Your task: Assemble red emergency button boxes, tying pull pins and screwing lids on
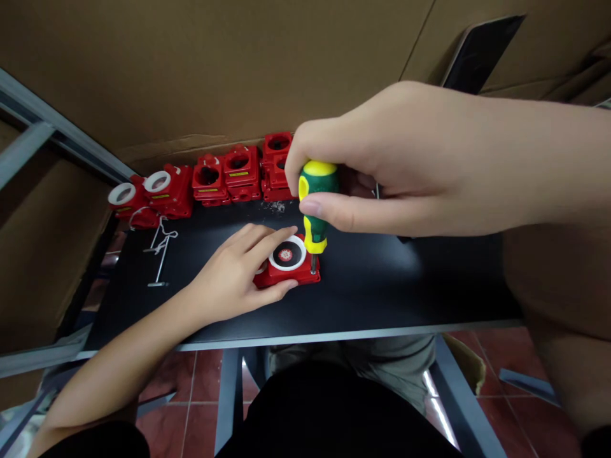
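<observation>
A brown cardboard panel (267, 57) stands behind the black counter (382, 286). A row of red housings (244, 184) runs along the counter's back edge, from the back left corner toward the middle; the two leftmost carry white rings. The right hand (377, 159) is wrapped around a green and yellow screwdriver (321, 182), above the middle of the counter. The left hand (233, 273) grips the left part of a red housing (300, 272), thumb along its front side. This housing lies mid-counter, between the front and back edges. The screwdriver stands nearly upright, its shaft reaching down to the housing's right end. Thin metal T-shaped pieces (161, 264) lie near the counter's left edge. On the held housing, a white ring (287, 268) surrounds a black disc (277, 256) with a small red and white emblem (285, 255).
</observation>
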Motion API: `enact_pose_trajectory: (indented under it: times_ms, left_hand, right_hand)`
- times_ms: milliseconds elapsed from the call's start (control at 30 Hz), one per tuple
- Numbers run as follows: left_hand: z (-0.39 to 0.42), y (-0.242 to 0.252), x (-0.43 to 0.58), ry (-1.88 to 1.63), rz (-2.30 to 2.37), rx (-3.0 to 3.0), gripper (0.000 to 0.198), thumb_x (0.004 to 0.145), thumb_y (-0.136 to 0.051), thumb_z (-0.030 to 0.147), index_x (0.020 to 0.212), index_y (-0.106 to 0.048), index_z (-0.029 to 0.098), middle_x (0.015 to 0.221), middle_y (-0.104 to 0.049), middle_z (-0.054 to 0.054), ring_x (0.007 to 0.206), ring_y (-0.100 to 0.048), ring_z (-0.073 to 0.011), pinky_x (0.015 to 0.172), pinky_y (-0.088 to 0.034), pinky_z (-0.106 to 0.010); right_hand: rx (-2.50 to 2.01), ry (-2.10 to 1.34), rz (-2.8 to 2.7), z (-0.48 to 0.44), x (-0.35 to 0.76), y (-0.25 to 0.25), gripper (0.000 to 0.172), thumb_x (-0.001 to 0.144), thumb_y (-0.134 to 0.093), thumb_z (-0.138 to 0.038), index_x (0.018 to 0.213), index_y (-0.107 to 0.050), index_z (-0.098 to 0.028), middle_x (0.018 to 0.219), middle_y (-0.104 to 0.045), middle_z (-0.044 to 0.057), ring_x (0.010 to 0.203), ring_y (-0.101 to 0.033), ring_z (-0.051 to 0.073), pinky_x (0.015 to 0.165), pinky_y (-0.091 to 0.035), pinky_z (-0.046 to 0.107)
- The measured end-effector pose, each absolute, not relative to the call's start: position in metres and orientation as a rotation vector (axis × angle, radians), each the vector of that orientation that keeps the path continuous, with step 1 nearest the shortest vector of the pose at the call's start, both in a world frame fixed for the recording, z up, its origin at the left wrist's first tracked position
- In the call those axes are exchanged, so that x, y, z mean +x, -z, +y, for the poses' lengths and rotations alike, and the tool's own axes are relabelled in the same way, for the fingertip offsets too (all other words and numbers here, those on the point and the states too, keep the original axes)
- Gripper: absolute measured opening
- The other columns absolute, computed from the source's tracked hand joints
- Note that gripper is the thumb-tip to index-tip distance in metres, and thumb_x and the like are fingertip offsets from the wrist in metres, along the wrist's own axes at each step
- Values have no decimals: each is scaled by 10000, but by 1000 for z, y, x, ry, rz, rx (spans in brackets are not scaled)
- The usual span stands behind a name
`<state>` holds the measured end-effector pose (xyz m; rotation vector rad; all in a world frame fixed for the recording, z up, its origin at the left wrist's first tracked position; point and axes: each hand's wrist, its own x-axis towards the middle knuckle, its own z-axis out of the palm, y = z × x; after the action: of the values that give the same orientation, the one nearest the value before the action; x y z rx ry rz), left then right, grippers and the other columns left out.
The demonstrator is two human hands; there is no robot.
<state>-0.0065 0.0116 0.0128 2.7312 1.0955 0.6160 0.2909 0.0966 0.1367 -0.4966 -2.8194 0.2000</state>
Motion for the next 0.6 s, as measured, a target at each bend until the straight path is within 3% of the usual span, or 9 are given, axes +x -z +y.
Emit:
enact_pose_trajectory:
  times_ms: [133,367,600]
  left_hand:
    - [13,-13,-7,-611,1072,2714,671,1136,-754,480,1694,-560,162,1475,-744,-201,1269,-773,-367,1105,-668,-508]
    - [15,-14,-5,-625,1038,2713,593,1116,-775,447,1617,-597,185,1367,-755,-149,1191,-781,-329,1063,-677,-453]
    - [14,-14,-5,-667,1006,2659,561,1110,-778,381,1609,-597,198,1405,-755,-145,1226,-805,-311,1111,-684,-425]
  right_hand:
    - [-487,-202,-2846,92,291,-139,386,1248,-489,-511,1037,-643,-227,825,-598,-75,623,-447,85,591,-351,312]
    - [-505,-277,-2886,89,293,-139,386,1248,-504,-564,1158,-691,-238,948,-691,-34,834,-674,140,734,-526,281]
    - [-441,-251,-2872,86,296,-141,466,1249,-442,-639,1190,-713,-265,964,-718,-8,860,-695,172,685,-511,301]
